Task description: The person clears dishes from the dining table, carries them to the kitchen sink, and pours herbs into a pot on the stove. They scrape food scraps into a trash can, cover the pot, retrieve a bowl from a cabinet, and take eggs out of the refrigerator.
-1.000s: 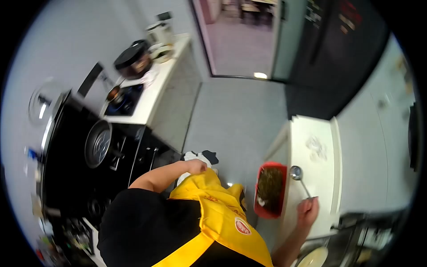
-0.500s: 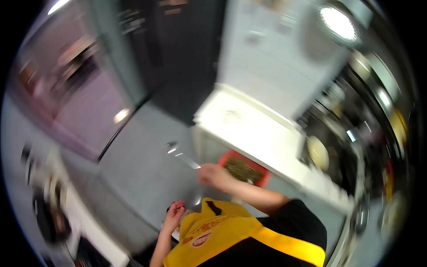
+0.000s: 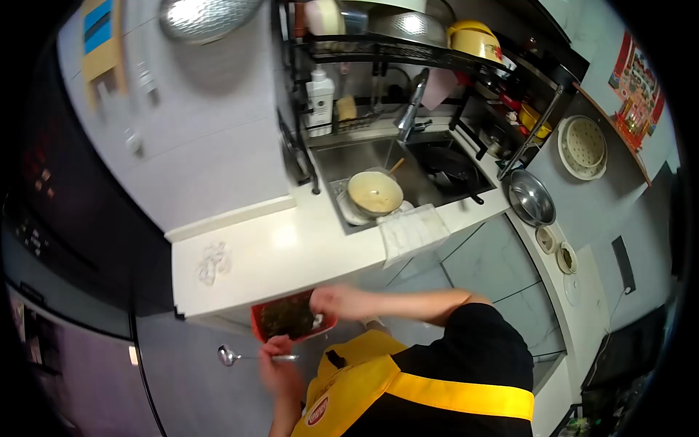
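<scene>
My left hand (image 3: pixel 279 371) is closed around the handle of a metal ladle (image 3: pixel 227 355), whose round bowl points left over the grey floor. My right hand (image 3: pixel 338 301), smeared by motion, is over the right edge of a red bin (image 3: pixel 258 329). Whether its fingers hold anything is not clear. Dark greenish-brown matter (image 3: pixel 285 316) fills the bin, and a small white bit (image 3: pixel 318 320) shows just below my right hand. The bin stands on the floor against the front of the white counter (image 3: pixel 313 255).
A cream pot (image 3: pixel 375 193) with a wooden-handled utensil stands in the steel sink (image 3: pixel 357 153); a black pan (image 3: pixel 448 166) lies in the right basin. A cloth (image 3: pixel 413 231) hangs over the counter edge. On the right ledge are a metal bowl (image 3: pixel 531 198) and small dishes.
The ladle has passed from my right hand to my left. My right hand is now at the red bin. The view has swung right, bringing the sink into sight.
</scene>
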`<action>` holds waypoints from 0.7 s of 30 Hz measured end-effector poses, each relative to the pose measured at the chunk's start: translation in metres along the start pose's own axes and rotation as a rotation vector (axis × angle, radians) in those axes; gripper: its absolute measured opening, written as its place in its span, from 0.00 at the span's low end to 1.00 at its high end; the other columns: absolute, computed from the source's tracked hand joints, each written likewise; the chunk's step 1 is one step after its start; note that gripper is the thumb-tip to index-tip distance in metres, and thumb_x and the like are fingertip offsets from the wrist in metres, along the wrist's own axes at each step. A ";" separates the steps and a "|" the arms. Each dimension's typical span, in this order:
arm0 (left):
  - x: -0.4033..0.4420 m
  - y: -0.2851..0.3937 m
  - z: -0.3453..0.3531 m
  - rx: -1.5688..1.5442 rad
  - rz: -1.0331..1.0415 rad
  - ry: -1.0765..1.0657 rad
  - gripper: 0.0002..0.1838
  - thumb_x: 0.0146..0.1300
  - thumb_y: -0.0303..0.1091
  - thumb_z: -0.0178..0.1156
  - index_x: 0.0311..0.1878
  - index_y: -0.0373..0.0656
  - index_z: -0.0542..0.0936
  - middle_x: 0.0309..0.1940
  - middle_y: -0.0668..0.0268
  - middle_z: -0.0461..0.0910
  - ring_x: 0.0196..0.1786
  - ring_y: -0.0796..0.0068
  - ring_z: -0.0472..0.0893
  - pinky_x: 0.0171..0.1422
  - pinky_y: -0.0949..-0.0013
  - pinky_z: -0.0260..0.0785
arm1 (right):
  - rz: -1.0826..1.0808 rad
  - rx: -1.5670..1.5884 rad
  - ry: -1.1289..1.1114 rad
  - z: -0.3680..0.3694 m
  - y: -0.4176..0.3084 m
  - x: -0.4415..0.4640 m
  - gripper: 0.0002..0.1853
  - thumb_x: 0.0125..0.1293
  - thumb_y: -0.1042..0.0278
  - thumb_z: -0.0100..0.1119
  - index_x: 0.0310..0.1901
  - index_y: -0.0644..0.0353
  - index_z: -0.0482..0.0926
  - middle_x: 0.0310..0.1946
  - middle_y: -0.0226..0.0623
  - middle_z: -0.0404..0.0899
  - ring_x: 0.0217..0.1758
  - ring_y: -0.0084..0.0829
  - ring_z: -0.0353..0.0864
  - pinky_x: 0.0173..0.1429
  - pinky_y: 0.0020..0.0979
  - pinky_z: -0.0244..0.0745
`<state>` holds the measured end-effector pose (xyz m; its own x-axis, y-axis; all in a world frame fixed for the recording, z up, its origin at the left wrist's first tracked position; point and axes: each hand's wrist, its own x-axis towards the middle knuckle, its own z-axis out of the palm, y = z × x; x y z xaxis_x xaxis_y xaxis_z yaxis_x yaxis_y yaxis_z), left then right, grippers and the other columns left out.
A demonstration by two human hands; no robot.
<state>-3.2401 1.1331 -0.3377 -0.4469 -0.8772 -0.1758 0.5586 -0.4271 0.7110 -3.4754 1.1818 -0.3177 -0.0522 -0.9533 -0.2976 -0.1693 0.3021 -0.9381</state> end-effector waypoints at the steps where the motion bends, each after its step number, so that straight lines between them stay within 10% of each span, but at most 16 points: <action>1: 0.007 -0.006 0.008 0.006 -0.006 -0.009 0.18 0.76 0.45 0.38 0.33 0.46 0.69 0.43 0.60 0.75 0.50 0.64 0.74 0.57 0.61 0.65 | -0.023 -0.288 0.210 -0.054 -0.017 -0.011 0.12 0.71 0.60 0.50 0.40 0.61 0.76 0.31 0.34 0.80 0.36 0.27 0.77 0.44 0.31 0.74; 7: 0.036 -0.068 0.089 0.032 0.008 0.234 0.16 0.74 0.44 0.44 0.30 0.46 0.66 0.31 0.66 0.70 0.35 0.73 0.71 0.47 0.66 0.66 | -0.330 -0.172 1.225 -0.444 0.108 0.023 0.10 0.72 0.63 0.49 0.37 0.60 0.74 0.25 0.31 0.76 0.22 0.20 0.73 0.26 0.24 0.69; 10: 0.044 -0.097 0.144 0.025 0.007 0.317 0.16 0.74 0.44 0.45 0.31 0.47 0.67 0.31 0.67 0.71 0.34 0.74 0.71 0.46 0.69 0.67 | -0.196 -0.394 1.408 -0.576 0.096 0.031 0.10 0.69 0.64 0.50 0.41 0.63 0.74 0.28 0.40 0.79 0.29 0.36 0.79 0.35 0.33 0.73; 14: 0.055 -0.111 0.197 0.099 0.030 0.292 0.16 0.73 0.44 0.48 0.31 0.45 0.68 0.33 0.65 0.72 0.36 0.73 0.72 0.48 0.67 0.68 | -0.320 -0.567 1.685 -0.667 0.074 0.060 0.12 0.67 0.66 0.51 0.45 0.66 0.74 0.34 0.51 0.79 0.41 0.55 0.78 0.49 0.43 0.73; 17: 0.063 -0.111 0.231 0.107 0.000 0.264 0.16 0.73 0.40 0.46 0.30 0.42 0.68 0.32 0.62 0.73 0.36 0.69 0.72 0.48 0.66 0.67 | -0.603 -0.820 1.740 -0.710 0.064 0.069 0.13 0.65 0.68 0.52 0.50 0.60 0.74 0.45 0.48 0.78 0.46 0.52 0.77 0.51 0.44 0.73; 21: 0.068 -0.121 0.254 0.168 0.041 0.256 0.15 0.74 0.40 0.45 0.31 0.42 0.68 0.33 0.62 0.73 0.36 0.70 0.72 0.46 0.67 0.66 | -0.423 -1.247 1.550 -0.753 0.032 0.051 0.13 0.63 0.69 0.53 0.50 0.53 0.76 0.44 0.41 0.80 0.48 0.49 0.78 0.52 0.43 0.74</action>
<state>-3.5154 1.1804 -0.2629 -0.2240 -0.9288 -0.2953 0.4393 -0.3667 0.8201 -4.2249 1.1417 -0.2295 -0.3490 -0.3533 0.8679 -0.8064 0.5850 -0.0862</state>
